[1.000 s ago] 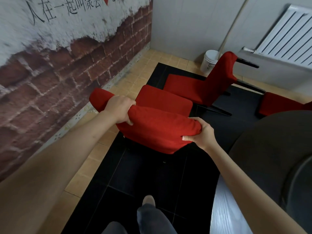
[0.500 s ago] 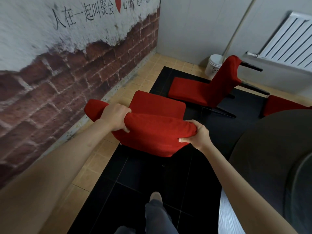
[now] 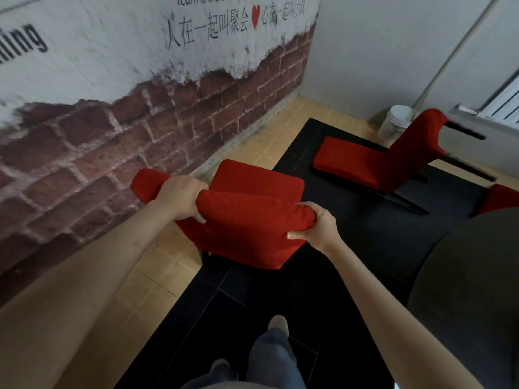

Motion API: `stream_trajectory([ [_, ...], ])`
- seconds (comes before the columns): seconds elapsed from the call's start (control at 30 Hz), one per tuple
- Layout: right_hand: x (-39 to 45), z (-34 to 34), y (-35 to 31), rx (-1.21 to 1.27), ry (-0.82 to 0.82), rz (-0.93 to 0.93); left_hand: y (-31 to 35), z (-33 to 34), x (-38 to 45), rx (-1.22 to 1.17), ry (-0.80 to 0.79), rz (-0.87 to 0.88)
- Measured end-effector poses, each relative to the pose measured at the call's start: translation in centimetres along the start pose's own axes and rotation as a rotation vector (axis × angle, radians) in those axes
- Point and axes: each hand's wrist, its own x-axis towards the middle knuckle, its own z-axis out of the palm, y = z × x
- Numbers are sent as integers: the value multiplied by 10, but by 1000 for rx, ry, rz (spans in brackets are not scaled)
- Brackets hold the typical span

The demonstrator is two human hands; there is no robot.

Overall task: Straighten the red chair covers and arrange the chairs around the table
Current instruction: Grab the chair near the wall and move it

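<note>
Both hands clamped on red chair [image 3: 247,228] backrest top, left hand [image 3: 182,199] toward wall end, right hand [image 3: 314,226] toward worktop [image 3: 463,276], backrest axis left-right, chair near brick wall [image 3: 112,141].

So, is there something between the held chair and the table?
Nothing visible. Both hands, left and right, grip the chair back; only bare black floor separates it from the table. The tipped chair lies farther off.

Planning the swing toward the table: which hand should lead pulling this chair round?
Right, probably. The right hand grips the chair back at the corner nearest the table. The left hand grips the wall-side end, so it would better steady.
</note>
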Motion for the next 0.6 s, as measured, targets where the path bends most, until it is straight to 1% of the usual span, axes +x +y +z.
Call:
stream_trajectory([
  [0.37, 4, 50, -37, 0, -32, -15, -54, -4, -37, 4, 27, -73],
  [0.6, 4, 56, -39, -3, -6, 10, -59, -8, -32, 61, 16, -26],
])
